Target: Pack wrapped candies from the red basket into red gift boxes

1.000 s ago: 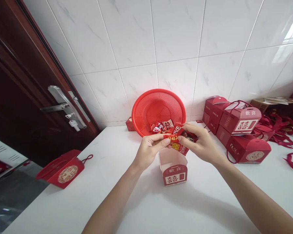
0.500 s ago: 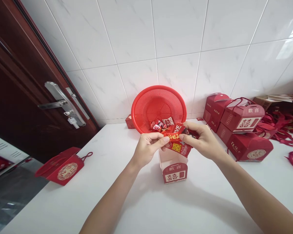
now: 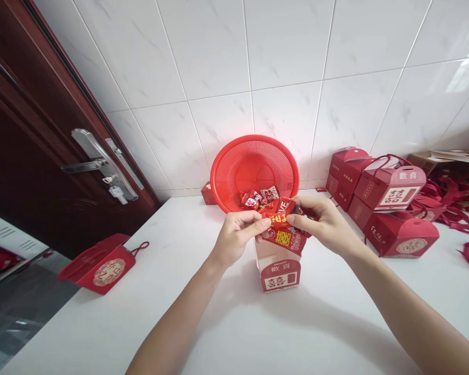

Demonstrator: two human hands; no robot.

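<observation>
Thumbs closed against fingers, the left hand [image 3: 236, 237] and right hand [image 3: 330, 226] grip red-wrapped sweets [image 3: 284, 238] above the open box [image 3: 280, 277], the basket [image 3: 254, 166] behind near the worktop's [image 3: 289, 336] back edge.

Left hand [image 3: 237, 235] and right hand [image 3: 325, 225] pinch red wrapped packets [image 3: 283, 238] over open box [image 3: 280, 276] on white table [image 3: 234, 333]. Red basket [image 3: 254, 159] behind holds small packets [image 3: 252, 199]; red boxes [image 3: 393, 194] stand stacked at right.
</observation>
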